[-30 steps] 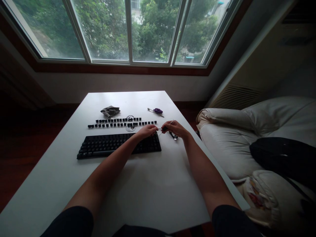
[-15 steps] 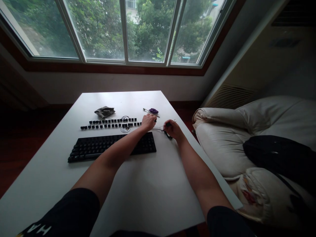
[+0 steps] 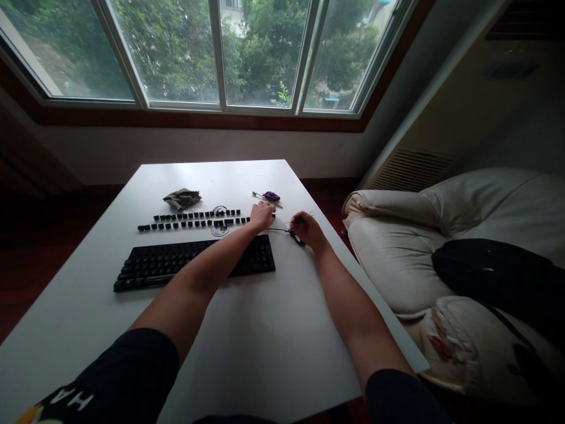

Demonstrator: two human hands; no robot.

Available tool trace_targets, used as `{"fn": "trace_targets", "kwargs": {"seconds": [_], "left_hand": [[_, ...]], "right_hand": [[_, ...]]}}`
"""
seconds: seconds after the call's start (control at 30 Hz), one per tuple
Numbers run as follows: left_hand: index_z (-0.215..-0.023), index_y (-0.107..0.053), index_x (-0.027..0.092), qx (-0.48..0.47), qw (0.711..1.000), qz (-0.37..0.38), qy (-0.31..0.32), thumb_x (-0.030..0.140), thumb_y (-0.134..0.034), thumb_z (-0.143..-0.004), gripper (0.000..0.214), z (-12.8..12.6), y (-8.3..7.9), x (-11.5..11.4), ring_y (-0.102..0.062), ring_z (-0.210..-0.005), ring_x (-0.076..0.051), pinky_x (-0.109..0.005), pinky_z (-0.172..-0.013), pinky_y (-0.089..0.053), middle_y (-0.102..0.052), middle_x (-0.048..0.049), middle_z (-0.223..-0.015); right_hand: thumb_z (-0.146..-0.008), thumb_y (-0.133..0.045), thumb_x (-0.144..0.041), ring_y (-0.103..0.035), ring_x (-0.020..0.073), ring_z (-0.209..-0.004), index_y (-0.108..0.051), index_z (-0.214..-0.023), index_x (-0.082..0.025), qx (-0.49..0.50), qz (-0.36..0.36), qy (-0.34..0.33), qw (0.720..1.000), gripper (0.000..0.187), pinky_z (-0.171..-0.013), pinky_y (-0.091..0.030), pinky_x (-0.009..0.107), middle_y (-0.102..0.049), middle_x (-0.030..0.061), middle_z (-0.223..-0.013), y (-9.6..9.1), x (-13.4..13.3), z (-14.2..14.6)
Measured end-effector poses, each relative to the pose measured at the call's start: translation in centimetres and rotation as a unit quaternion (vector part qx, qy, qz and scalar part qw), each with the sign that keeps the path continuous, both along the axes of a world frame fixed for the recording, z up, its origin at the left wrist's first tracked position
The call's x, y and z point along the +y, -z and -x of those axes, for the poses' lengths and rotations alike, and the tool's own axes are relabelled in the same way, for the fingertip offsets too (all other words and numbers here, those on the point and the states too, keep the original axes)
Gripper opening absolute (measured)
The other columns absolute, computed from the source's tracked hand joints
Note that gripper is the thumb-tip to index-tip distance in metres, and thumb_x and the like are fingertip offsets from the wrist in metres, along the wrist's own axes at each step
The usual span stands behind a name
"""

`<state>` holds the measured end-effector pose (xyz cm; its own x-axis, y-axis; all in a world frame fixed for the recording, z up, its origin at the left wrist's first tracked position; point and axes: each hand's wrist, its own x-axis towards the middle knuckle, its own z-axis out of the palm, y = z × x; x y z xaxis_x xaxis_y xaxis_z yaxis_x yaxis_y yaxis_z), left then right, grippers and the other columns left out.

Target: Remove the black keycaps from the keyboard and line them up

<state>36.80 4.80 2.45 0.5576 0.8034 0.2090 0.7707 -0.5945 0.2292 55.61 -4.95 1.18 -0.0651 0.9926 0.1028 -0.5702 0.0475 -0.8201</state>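
My left hand (image 3: 263, 215) reaches past the keyboard to the right end of two rows of loose black keycaps (image 3: 189, 224). Its fingers are bent down around a small black keycap (image 3: 273, 217) that only partly shows. My right hand (image 3: 308, 228) is raised a little to the right, closed on a small dark wire keycap puller (image 3: 299, 219) whose thin wires stick out past the fingers. Below the left forearm lies the black keyboard (image 3: 154, 262), partly covered by the arm. A black cable (image 3: 296, 237) lies bundled under my right hand.
A crumpled grey cloth (image 3: 182, 199) lies at the back left of the white table (image 3: 265, 353). Behind my left hand are a purple item (image 3: 271, 196) and a thin brush-like stick (image 3: 258, 195). A cream sofa (image 3: 388, 253) with a dark bag (image 3: 494, 277) stands on the right.
My left hand has lowered its fingertips slightly at the end of the keycap rows. The right hand keeps its grip on the puller. The whole view has shifted a little.
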Motion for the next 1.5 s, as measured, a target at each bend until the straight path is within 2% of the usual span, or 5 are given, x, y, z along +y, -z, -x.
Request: {"fn": "trace_targets", "kwargs": {"seconds": [0.6, 0.77, 0.93, 1.2, 1.5], "left_hand": [[-0.116, -0.07, 0.022, -0.043, 0.998, 0.005, 0.042, 0.028, -0.068, -0.088, 0.028, 4.5, -1.9, -0.5, -0.054, -0.115, -0.032, -0.046, -0.095, -0.045, -0.064, -0.0122, -0.123], [-0.113, -0.072, 0.023, -0.081, 0.995, -0.042, 0.05, 0.03, -0.06, -0.094, 0.024, 11.5, -3.9, -3.1, -0.056, -0.111, -0.029, -0.045, -0.093, -0.047, -0.065, -0.0108, -0.122], [-0.11, -0.074, 0.023, -0.123, 0.989, -0.084, 0.002, 0.031, -0.056, -0.095, 0.024, 22.3, -4.9, -6.7, -0.057, -0.111, -0.029, -0.046, -0.1, -0.046, -0.067, -0.0094, -0.116], [-0.101, -0.075, 0.022, -0.153, 0.96, -0.075, -0.222, 0.036, -0.054, -0.091, 0.027, 39.9, -1.5, -9.9, -0.062, -0.092, -0.025, -0.041, -0.096, -0.049, -0.068, -0.0074, -0.103], [-0.101, -0.078, 0.024, -0.273, 0.934, 0.069, -0.219, 0.03, -0.05, -0.081, 0.034, 45.3, 2.2, -11.1, -0.065, -0.103, -0.023, -0.036, -0.096, -0.051, -0.072, -0.0039, -0.11]], "right_hand": [[-0.082, -0.075, -0.045, -0.068, 0.0155, -0.068, -0.069, -0.081, -0.021, -0.028, 0.001, 0.011, 1.0, 0.025, -0.064, -0.058, 0.028, -0.071, 0.0023, -0.076, 0.2, -0.2, 0.2], [-0.083, -0.074, -0.048, -0.067, 0.0158, -0.065, -0.07, -0.082, -0.022, -0.053, 0.014, 0.036, 0.998, 0.026, -0.063, -0.058, 0.03, -0.07, 0.0024, -0.074, -0.1, -0.6, 0.9], [-0.085, -0.073, -0.055, -0.061, 0.0142, -0.055, -0.07, -0.085, -0.021, -0.099, -0.002, 0.052, 0.994, 0.034, -0.052, -0.051, 0.027, -0.064, 0.0008, -0.061, -0.7, -1.1, 2.6], [-0.086, -0.073, -0.057, -0.035, 0.0076, -0.041, -0.067, -0.084, -0.02, -0.157, 0.012, 0.026, 0.987, 0.038, -0.041, -0.035, 0.022, -0.041, -0.0077, -0.047, -2.3, -1.6, 8.1], [-0.083, -0.076, -0.046, -0.056, 0.0121, -0.06, -0.073, -0.107, -0.018, -0.25, -0.071, -0.125, 0.957, 0.037, -0.057, -0.049, 0.026, -0.064, -0.0001, -0.07, -5.6, -0.7, 20.3]]}}
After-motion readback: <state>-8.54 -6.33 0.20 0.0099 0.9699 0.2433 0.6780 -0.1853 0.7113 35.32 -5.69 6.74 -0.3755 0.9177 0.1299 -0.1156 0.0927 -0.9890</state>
